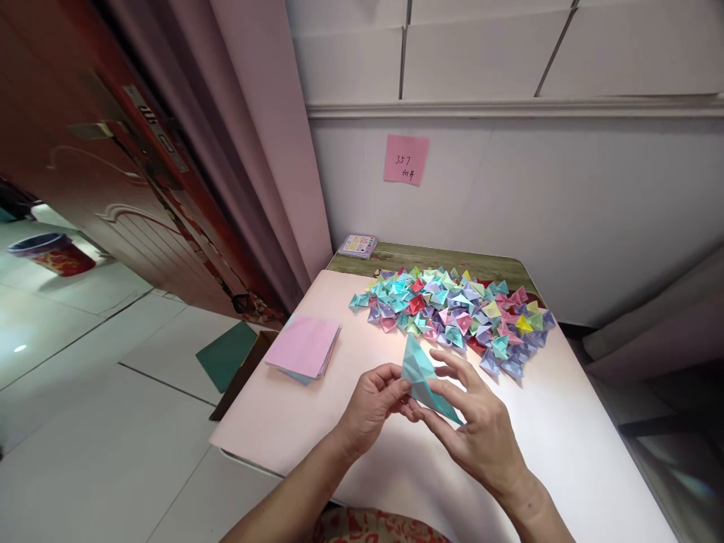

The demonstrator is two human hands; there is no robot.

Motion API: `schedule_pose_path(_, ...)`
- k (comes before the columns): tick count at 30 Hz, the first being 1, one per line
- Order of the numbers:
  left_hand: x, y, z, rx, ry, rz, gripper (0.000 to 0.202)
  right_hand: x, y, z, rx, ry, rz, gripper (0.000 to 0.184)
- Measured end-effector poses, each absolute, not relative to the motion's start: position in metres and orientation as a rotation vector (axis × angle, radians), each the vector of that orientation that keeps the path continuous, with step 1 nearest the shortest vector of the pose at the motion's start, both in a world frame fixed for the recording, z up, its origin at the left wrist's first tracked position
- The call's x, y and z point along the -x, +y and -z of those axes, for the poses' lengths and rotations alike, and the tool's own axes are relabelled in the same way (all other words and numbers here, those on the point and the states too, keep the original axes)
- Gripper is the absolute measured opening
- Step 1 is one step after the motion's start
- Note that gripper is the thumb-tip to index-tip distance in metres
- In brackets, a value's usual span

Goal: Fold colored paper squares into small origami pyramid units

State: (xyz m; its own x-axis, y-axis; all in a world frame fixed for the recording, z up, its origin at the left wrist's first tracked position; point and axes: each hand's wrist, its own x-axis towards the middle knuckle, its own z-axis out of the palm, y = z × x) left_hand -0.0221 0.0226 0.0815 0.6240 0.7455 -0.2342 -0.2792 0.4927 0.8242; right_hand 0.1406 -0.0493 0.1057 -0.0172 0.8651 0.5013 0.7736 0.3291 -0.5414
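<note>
A turquoise sheet of origami paper (418,366), folded into creased triangular flaps, is held up over the near part of the table. My left hand (373,403) pinches its left edge between thumb and fingers. On the other side my right hand (475,418) has its thumb and index finger on the paper, with the other fingers raised and curved. Just beyond the hands lies a wide heap of small folded paper pieces (446,302) in blue, purple, pink, red, green and yellow. To the left sits a stack of square paper sheets (305,347), pink on top.
A pale covering lies on the table (249,430). At its far left corner is a small stack of printed cards (358,245). A pink note (406,160) with handwriting is stuck to the wall. A cardboard box (243,373) stands on the floor at left, near a door (186,226).
</note>
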Motion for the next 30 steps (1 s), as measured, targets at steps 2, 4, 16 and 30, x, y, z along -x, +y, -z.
schedule_pose_path(2, 0.023, 0.022, -0.081, -0.880, 0.653, -0.656, 0.038, -0.147, -0.047, -0.105, 1.463, -1.864, -0.221, 0.023)
schedule_pose_path(4, 0.024, 0.022, -0.079, -0.908, 0.678, -0.637, 0.039, -0.151, -0.045, -0.103, 1.475, -1.912, -0.294, 0.018)
schedule_pose_path(16, 0.027, 0.021, -0.078, -1.364, 0.762, -0.576, 0.026, -0.154, -0.040, -0.091, 1.529, -1.882, -0.444, 0.017)
schedule_pose_path(30, 0.016, 0.007, -0.073, -0.870, 0.811, -0.661, 0.034, -0.144, -0.038, -0.080, 1.410, -0.859, -1.135, 0.053)
